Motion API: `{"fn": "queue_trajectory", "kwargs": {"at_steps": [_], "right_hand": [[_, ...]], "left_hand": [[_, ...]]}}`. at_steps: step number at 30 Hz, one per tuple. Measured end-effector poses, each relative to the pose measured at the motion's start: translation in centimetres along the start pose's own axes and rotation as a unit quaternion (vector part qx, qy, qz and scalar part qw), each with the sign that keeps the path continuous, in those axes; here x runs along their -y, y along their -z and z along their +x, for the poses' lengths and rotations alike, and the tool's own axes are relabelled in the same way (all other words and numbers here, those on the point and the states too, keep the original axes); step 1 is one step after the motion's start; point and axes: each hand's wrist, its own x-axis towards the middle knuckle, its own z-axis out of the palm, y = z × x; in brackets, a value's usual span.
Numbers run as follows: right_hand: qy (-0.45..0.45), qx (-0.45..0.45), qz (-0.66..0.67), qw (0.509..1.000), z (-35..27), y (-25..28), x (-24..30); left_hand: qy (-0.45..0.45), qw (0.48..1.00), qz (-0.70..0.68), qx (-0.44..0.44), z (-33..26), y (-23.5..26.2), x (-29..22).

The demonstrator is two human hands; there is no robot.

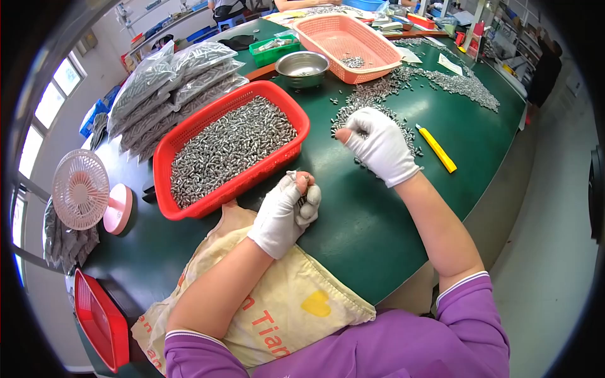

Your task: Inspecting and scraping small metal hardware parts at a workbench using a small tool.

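White gloves cover both my hands, leaving the thumb tips bare. Near the red basket's front right corner, my left hand [282, 217] is curled closed, with small metal pieces partly showing between its fingers. My right hand [381, 146] hovers at the loose pile of small silvery metal cylinders [372, 94] on the green table [372, 233]. Its fingers are bent in toward the thumb, and what they hold, if anything, is hidden. The red basket [165, 183] on the left contains a thick layer of similar metal cylinders [233, 148].
A yellow utility knife [436, 148] lies right of my right hand. Farther back are a steel bowl [302, 68], a pink basket [328, 34] and a green box [272, 51]. Filled plastic bags [179, 79] and a pink fan [82, 189] stand left. Yellowish cloth [283, 302] lies under my left forearm.
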Motion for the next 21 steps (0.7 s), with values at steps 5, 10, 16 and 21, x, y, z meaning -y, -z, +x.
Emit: {"fn": "queue_trajectory", "kwargs": {"at_steps": [5,10,16,21], "right_hand": [[0.037,-0.151,-0.050,0.987,0.7,-0.9,-0.9],[-0.070,-0.003,-0.069,0.995,0.3,0.9,-1.2],[-0.025,0.067,-0.284,0.956,-0.3,0.2,-1.8],[0.019,0.073,-0.301,0.951,-0.5,-0.8,-2.5]], "left_hand": [[0.013,1.000,-0.010,0.005,-0.1,0.0,-0.1],[0.009,1.000,-0.011,-0.005,-0.1,-0.2,0.0],[-0.002,1.000,-0.001,0.014,0.0,-0.2,0.0],[-0.001,1.000,0.003,0.015,0.0,-0.2,-0.1]]}}
